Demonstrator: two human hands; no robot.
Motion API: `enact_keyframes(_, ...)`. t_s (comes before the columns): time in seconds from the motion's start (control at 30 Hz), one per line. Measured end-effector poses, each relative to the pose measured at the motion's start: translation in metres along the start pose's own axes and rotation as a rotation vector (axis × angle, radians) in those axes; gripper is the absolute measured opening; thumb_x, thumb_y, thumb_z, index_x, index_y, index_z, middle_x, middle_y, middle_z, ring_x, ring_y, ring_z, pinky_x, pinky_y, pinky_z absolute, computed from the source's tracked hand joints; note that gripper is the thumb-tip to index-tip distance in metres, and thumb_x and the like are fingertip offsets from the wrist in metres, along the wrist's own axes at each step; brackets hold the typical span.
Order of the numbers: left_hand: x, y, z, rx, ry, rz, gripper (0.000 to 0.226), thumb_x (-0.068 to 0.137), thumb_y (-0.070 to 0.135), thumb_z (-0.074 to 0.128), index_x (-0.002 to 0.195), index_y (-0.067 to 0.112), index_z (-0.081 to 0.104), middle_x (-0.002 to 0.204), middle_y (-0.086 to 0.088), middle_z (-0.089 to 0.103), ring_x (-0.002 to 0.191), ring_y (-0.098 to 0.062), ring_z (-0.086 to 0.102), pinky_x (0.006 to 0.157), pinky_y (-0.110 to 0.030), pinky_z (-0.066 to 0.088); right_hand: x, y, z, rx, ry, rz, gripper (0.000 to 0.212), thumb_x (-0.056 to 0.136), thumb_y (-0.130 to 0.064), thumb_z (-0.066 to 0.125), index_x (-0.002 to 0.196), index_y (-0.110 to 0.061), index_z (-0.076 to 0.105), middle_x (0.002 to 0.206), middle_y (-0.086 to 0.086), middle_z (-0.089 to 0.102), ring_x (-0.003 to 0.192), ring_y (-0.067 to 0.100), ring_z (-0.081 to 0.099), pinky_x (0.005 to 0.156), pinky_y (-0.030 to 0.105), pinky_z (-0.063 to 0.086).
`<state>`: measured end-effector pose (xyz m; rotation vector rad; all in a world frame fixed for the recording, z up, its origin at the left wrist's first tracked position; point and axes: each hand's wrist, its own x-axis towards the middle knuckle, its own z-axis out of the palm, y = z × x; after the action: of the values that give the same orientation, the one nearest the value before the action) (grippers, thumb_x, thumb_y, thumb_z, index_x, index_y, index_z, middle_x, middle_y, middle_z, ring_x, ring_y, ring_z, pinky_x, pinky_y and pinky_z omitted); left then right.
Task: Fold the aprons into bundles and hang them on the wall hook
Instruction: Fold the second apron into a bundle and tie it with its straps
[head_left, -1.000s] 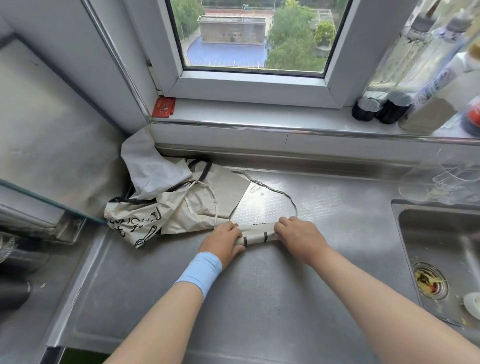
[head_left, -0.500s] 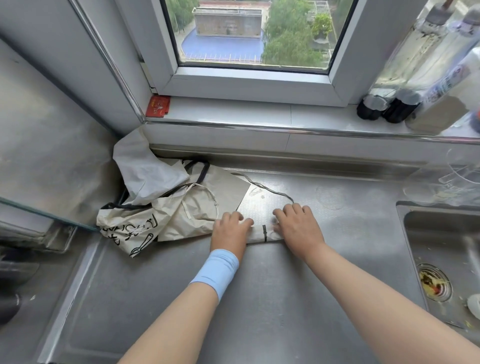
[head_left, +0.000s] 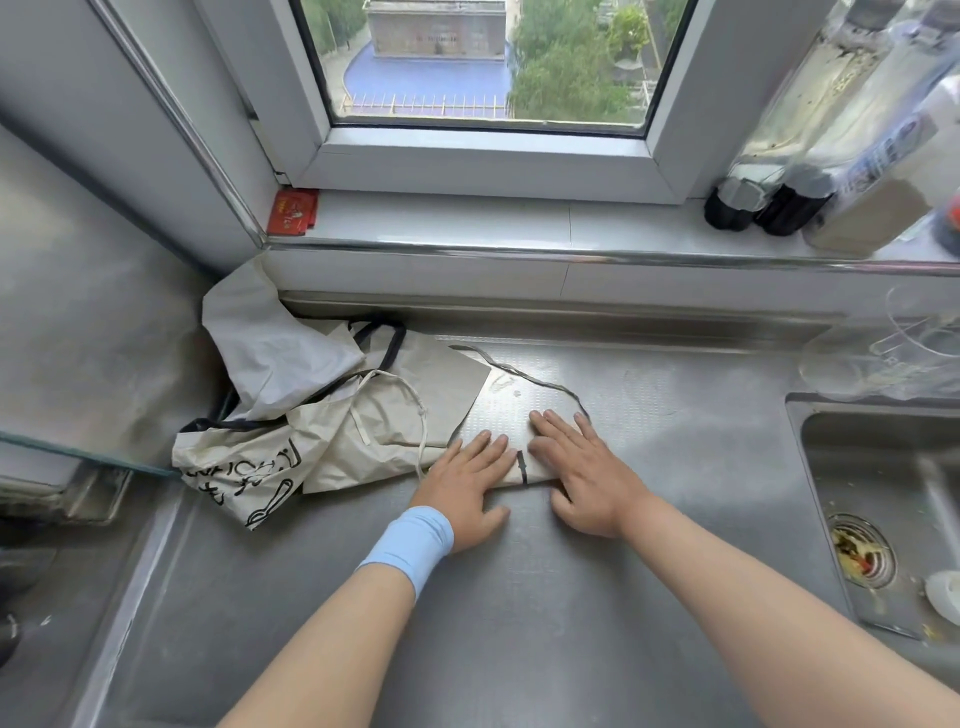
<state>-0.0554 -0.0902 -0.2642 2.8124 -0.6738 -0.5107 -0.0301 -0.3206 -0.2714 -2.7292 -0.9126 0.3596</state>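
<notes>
Both hands lie flat and side by side, fingers straight and palms down. They press on a small folded bundle of beige apron cloth with a dark stripe (head_left: 511, 475) near the middle of the brushed stainless-steel surface (head_left: 519, 639). The left hand (head_left: 462, 488), with a light blue band (head_left: 410, 540) round its wrist, covers the bundle's left end. The right hand (head_left: 582, 467) covers its right end, and only a narrow strip of cloth shows between them. A thin dark cord (head_left: 540, 382) curves from the far side of the right hand back toward a loose heap of cream and beige aprons with black trim and black printed lettering (head_left: 332, 415). This heap is bunched in the back left corner and touches the left hand's side of the bundle. A steel sink (head_left: 883, 467) lies to the right, with food scraps in its round drain strainer (head_left: 862, 556). On the white window sill (head_left: 519, 218) are a red packet (head_left: 292, 210) at the left and several bottles (head_left: 779, 156) at the right.
</notes>
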Motion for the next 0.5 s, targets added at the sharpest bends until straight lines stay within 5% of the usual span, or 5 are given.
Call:
enact_keyframes(0.13, 0.0, 0.006, -0.006, -0.017, -0.064, -0.065, 0.079, 0.085, 0.057, 0.052, 0.152, 0.038, 0.015, 0.162, 0.014, 0.002, 0.149, -0.015, -0.006, 0.12, -0.034, -0.007, 0.002, 0.003, 0.002, -0.01, 0.045, -0.02, 0.022, 0.098, -0.02, 0.047, 0.117, -0.013, 0.054, 0.163, 0.012, 0.02, 0.151, 0.028, 0.018, 0.122, 0.041, 0.004)
enact_keyframes(0.27, -0.001, 0.018, -0.022, 0.056, -0.015, -0.105, 0.057, 0.086, 0.041, 0.059, 0.14, 0.038, 0.042, 0.157, 0.004, 0.02, 0.144, -0.025, 0.011, 0.117, -0.036, 0.002, 0.005, -0.012, -0.02, -0.18, 0.025, -0.053, 0.029, 0.09, -0.007, 0.034, 0.104, -0.011, 0.059, 0.126, 0.012, 0.06, 0.12, 0.032, 0.057, 0.113, 0.049, 0.031)
enact_keyframes(0.37, -0.01, 0.026, -0.034, -0.041, -0.006, -0.135, 0.038, 0.089, 0.019, 0.056, 0.124, 0.031, 0.06, 0.133, 0.004, 0.041, 0.127, -0.023, 0.033, 0.107, -0.032, 0.028, -0.001, -0.029, -0.049, -0.228, -0.102, -0.004, 0.031, 0.09, -0.006, 0.043, 0.117, -0.016, 0.055, 0.117, 0.003, 0.06, 0.11, 0.027, 0.055, 0.099, 0.036, 0.034)
enact_keyframes(0.5, -0.028, 0.034, -0.059, -0.268, -0.122, -0.228, 0.024, 0.089, 0.017, 0.056, 0.11, 0.025, 0.064, 0.112, -0.002, 0.054, 0.111, -0.025, 0.051, 0.093, -0.037, 0.043, -0.014, -0.046, -0.088, -0.027, -0.188, 0.103, 0.018, 0.092, -0.024, 0.049, 0.107, -0.021, 0.059, 0.107, -0.002, 0.065, 0.097, 0.025, 0.06, 0.073, 0.035, 0.042)
